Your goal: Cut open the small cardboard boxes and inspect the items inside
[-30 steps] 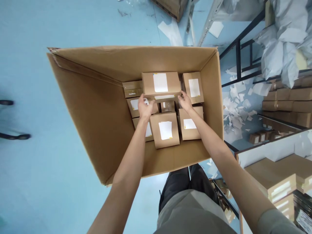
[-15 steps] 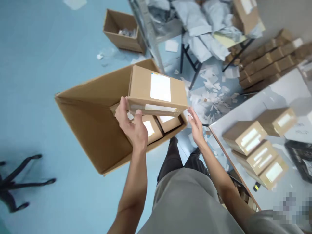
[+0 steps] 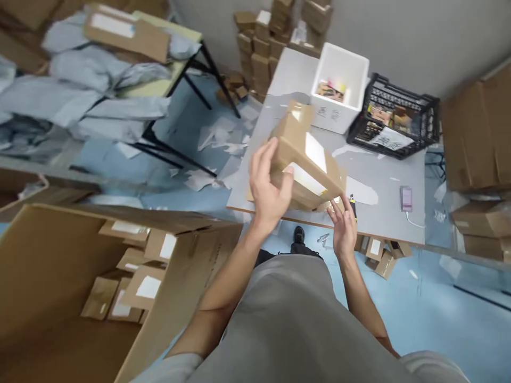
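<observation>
A taped cardboard box (image 3: 294, 147) with white labels on two faces is held tilted between my two hands over the grey table. My left hand (image 3: 268, 186) clasps its left end, thumb along the labelled side. At the lower right corner, the fingers of my right hand (image 3: 344, 226) support the other end. More cardboard boxes (image 3: 302, 113) show partly behind and below it on the table; the held box hides most of them. A black and yellow cutter (image 3: 353, 207) lies beside my right fingers.
On the table (image 3: 389, 175) stand a white bin (image 3: 341, 114), a black crate (image 3: 395, 117) and a phone (image 3: 406, 198) on a cable. A large carton (image 3: 199, 250) with several labelled boxes is at lower left. Grey bags (image 3: 88, 69) cover another table; paper scraps (image 3: 219, 133) litter the floor.
My view and body have turned right, from the large carton to the table. The box, still in both hands, has come from above the carton to over the table.
</observation>
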The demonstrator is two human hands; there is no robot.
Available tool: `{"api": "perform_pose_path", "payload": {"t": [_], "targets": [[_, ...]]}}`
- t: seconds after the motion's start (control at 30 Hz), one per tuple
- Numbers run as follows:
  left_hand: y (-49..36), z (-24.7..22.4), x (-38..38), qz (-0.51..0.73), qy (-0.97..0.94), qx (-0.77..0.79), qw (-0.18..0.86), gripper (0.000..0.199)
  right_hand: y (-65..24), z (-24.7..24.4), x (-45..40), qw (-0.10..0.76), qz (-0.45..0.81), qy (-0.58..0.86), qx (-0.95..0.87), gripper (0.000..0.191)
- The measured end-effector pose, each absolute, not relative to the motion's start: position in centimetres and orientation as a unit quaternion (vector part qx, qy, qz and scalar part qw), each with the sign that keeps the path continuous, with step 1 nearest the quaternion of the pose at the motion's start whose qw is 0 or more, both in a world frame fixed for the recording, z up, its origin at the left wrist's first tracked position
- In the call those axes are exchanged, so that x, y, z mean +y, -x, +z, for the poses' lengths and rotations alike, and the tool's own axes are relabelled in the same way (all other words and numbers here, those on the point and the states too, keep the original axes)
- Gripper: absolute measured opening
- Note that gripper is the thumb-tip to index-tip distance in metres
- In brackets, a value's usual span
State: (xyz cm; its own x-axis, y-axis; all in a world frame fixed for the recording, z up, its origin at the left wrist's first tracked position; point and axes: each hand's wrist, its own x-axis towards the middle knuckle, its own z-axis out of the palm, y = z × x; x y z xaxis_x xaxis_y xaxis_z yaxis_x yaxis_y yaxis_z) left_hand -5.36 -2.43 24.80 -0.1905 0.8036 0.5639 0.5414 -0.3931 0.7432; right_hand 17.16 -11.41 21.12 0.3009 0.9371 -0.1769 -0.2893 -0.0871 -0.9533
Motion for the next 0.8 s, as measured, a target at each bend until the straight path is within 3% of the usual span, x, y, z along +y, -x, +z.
{"api": "perform_pose_path", "payload": {"t": [0.17,0.37,0.63,0.8], "targets": [[-9.9,25.4,1.1,0.46,-0.738,0.442,0.22,0.062,-25.9,19.3,-13.9,0.674,0.399,0.59,-0.197,0.077],[-21.1,20.4,5.6,0.31,-0.804,0.405,0.305,0.068,-29.0,14.0,-15.3,0.653,0.37,0.651,-0.111,0.092],[-25.0,14.9,10.8,0.044,-0.836,0.414,0.357,0.077,-29.0,8.6,-13.9,0.62,0.404,0.67,-0.05,0.103],[-21.2,14.1,10.5,0.058,-0.835,0.381,0.393,0.075,-29.5,6.8,-12.4,0.511,0.385,0.759,-0.124,0.104]]}}
